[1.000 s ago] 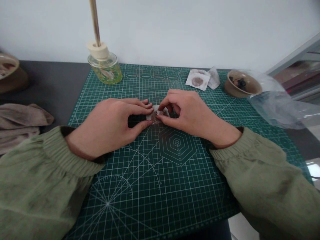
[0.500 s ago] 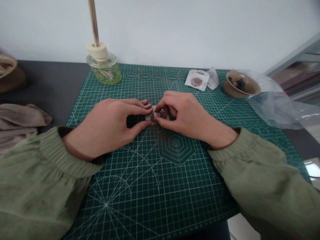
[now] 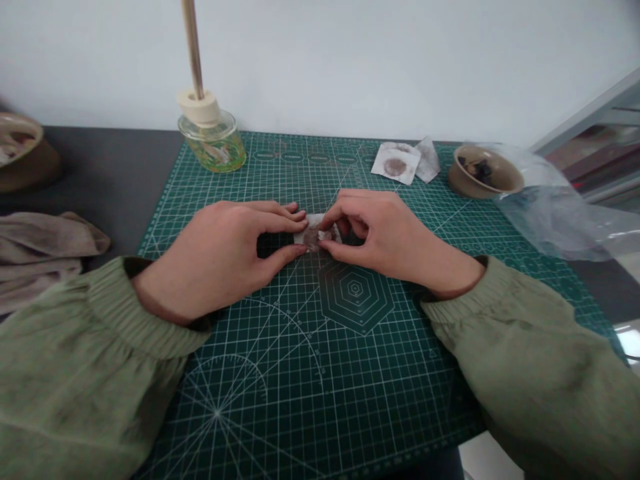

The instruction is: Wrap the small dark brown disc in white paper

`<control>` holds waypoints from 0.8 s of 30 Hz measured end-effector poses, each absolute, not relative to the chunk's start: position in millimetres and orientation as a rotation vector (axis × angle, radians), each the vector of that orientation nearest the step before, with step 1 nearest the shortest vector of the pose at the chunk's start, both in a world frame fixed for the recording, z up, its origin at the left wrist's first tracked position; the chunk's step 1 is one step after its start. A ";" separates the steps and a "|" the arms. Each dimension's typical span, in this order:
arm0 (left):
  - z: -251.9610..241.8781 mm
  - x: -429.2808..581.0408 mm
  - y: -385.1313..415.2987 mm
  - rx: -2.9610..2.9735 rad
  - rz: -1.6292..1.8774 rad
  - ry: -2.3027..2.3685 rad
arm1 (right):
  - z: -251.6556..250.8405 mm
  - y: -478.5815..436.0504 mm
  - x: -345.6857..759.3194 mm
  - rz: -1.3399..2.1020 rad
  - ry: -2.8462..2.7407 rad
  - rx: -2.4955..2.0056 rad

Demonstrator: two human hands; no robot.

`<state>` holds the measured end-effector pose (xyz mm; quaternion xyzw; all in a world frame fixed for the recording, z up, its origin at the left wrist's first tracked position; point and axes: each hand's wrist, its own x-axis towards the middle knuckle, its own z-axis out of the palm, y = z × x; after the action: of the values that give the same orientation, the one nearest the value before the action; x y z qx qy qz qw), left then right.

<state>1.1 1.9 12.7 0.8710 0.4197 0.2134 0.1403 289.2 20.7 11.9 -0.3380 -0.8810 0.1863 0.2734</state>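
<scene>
Flat on the green cutting mat (image 3: 280,327) lies a small white tea bag (image 3: 313,235) with brown stained contents showing through. My left hand (image 3: 227,250) holds its left edge down, fingertips at the top corner and thumb at the bottom one. Over the right part of the bag, my right hand (image 3: 383,230) pinches a small whitish crumpled bit between thumb and forefinger. Whether that bit is a flap of the bag or a loose piece I cannot tell. The right fingers hide the bag's right end.
Behind are another white tea bag (image 3: 396,162) and a crumpled one (image 3: 427,160). A brown bowl (image 3: 473,183) of dark bits stands beside clear plastic (image 3: 560,213). At left are a reed diffuser (image 3: 215,143), a second bowl (image 3: 30,163) and a brown cloth (image 3: 45,247).
My right hand has drawn slightly to the right with its pinch, so more of the tea bag shows between the hands. My left hand stays at the bag's left edge. The view has shifted slightly.
</scene>
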 end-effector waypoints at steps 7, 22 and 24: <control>8.9 -2.6 3.8 2.548 0.637 1.181 | 12.6 17.0 284.8 0.536 -2.362 -0.871; 6.6 -7.6 6.3 2.556 0.634 1.153 | 15.7 19.5 285.1 0.544 -2.335 -0.905; 6.1 -6.4 5.5 2.574 0.635 1.145 | 17.8 17.7 282.7 0.648 -2.296 -0.852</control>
<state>-6.4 5.5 6.1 0.8841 0.3934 0.2181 0.1264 282.7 17.7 17.8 -0.3208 -0.8648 0.2442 0.2993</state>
